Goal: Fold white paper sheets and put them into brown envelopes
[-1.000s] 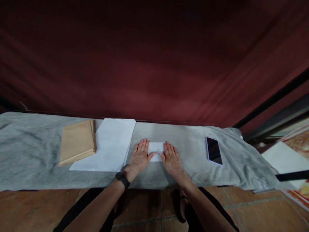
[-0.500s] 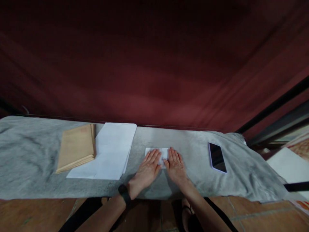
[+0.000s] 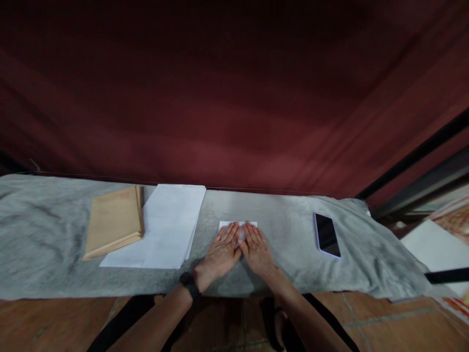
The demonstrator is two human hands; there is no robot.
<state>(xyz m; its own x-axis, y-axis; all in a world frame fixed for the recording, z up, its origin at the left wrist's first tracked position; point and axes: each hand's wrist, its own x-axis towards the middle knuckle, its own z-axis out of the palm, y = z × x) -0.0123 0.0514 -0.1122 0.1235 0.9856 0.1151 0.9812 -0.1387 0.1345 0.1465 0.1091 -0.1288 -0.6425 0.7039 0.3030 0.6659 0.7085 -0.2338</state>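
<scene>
A small white piece of paper (image 3: 241,234), apparently folded, lies on the grey cloth in front of me. My left hand (image 3: 222,251) rests flat over its left part, fingers stretched out. Over the right part lies my right hand (image 3: 256,248), also flat with fingers extended. The two thumbs come close together at the middle of the paper. Most of the paper is hidden under my palms and fingers; its far edge and a strip between the hands show.
White sheets (image 3: 168,230) lie in a stack to the left, partly under a pile of brown envelopes (image 3: 115,220). A phone (image 3: 327,235) with a purple edge rests on the right. Grey cloth (image 3: 293,274) covers the bench against a dark red backdrop (image 3: 234,122).
My right hand has slid left across the paper, nearer my left hand. My left hand stays almost in place. The whole view has shifted slightly.
</scene>
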